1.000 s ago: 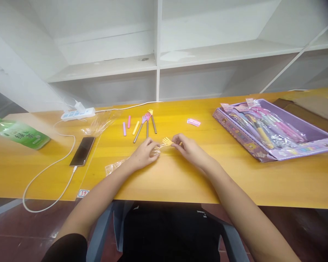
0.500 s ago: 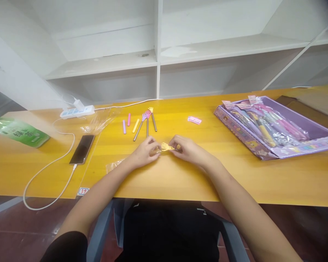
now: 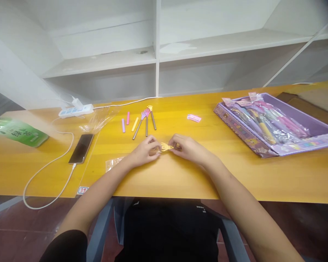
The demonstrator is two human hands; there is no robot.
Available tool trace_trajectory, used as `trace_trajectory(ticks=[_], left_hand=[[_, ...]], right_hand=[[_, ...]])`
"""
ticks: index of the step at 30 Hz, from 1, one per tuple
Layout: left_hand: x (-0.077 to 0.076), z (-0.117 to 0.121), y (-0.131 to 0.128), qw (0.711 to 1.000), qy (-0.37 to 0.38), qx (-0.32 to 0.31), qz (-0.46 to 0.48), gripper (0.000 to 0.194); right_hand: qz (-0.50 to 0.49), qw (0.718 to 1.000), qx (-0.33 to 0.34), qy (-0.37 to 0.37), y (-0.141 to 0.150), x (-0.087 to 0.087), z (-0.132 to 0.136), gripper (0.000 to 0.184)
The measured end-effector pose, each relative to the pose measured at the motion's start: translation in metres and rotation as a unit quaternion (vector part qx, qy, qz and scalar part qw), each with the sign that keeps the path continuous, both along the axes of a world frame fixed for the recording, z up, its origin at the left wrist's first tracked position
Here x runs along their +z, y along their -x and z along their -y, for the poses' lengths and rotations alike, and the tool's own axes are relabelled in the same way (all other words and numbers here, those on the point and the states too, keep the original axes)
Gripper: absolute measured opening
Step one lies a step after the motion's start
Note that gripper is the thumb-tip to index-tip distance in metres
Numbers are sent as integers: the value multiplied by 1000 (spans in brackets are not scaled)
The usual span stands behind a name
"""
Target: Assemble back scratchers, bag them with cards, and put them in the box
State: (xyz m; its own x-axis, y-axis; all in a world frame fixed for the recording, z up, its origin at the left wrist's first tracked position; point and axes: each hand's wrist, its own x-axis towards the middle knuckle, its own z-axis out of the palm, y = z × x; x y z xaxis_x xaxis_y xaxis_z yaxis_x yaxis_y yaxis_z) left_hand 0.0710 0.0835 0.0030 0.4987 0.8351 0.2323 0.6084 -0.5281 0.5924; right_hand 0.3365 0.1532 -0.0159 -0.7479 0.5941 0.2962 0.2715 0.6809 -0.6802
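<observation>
Between my hands is a small back scratcher with a yellow hand-shaped head [image 3: 166, 147]. My right hand [image 3: 186, 148] is closed around its dark rod, just behind the head. At the claw tips, my left hand [image 3: 147, 150] is curled with its fingertips against the yellow prongs; something clear and shiny shows between finger and thumb. Beyond my left hand lie a purple back scratcher [image 3: 139, 125], a pink back scratcher [image 3: 147, 123] and a yellow back scratcher [image 3: 153, 118] with metal rods. Beside them are a purple tube [image 3: 123, 125], a pink tube [image 3: 128, 118] and a yellow tube [image 3: 135, 124].
A purple display box [image 3: 319, 123] with several bagged items stands at right. A pink card [image 3: 194, 118] lies at centre. At left are a phone [image 3: 81, 148] on a white cable, a power strip [image 3: 75, 111] and a green bottle [image 3: 20, 131]. Clear plastic [image 3: 112, 163] lies by my left forearm.
The view has shifted very slightly. Both hands keep almost the same pose around the yellow back scratcher, and nothing else on the table has visibly moved.
</observation>
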Motion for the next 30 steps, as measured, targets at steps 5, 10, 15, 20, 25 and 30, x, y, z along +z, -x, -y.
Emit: trace_trajectory(ticks=[5,10,15,20,25,30], left_hand=[[-4,-1,2,1000,-4,6,1,19],[-4,-1,1,1000,1,5,-2,20],[-5,-2,1,1000,-6,0,-4,20],[-5,-2,1,1000,-4,-11,-19,27],[1,-1,1,999,14,-3,-51,39],[12,-1,6,990,13,38,-133,51]], right_hand=[[11,1000,10,13,0,2,1,5],[23,999,17,24,-3,4,2,9],[39,998,28,49,-5,4,2,10],[45,997,24,63,-5,4,2,8],[56,998,17,35,-4,0,0,8],[61,998,24,0,-3,-1,-1,9]])
